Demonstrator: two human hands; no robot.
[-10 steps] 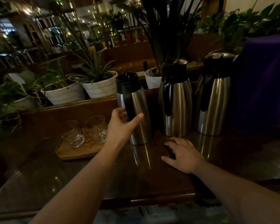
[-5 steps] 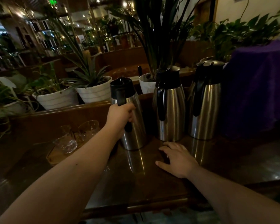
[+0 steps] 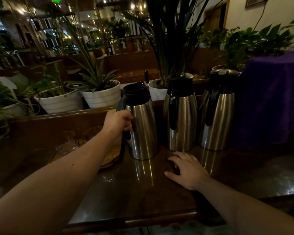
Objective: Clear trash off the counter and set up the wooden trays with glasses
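My left hand (image 3: 117,122) is shut around the black handle of the leftmost steel thermos jug (image 3: 141,126), which stands on the dark counter (image 3: 143,197). Flat on that counter lies my right hand (image 3: 187,169), fingers spread, in front of the middle jug (image 3: 181,114). A wooden tray (image 3: 111,158) lies left of the held jug, mostly hidden behind my left forearm. Two clear glasses (image 3: 70,143) stand on it, dim and partly hidden.
A third steel jug (image 3: 218,109) stands to the right, beside something draped in purple cloth (image 3: 270,102). White plant pots (image 3: 102,95) line the wooden ledge behind the counter. The counter's front edge runs across the bottom.
My left hand reached to the leftmost jug and closed on its handle. The jug has turned, its handle now pointing left. My right hand stayed flat on the counter.
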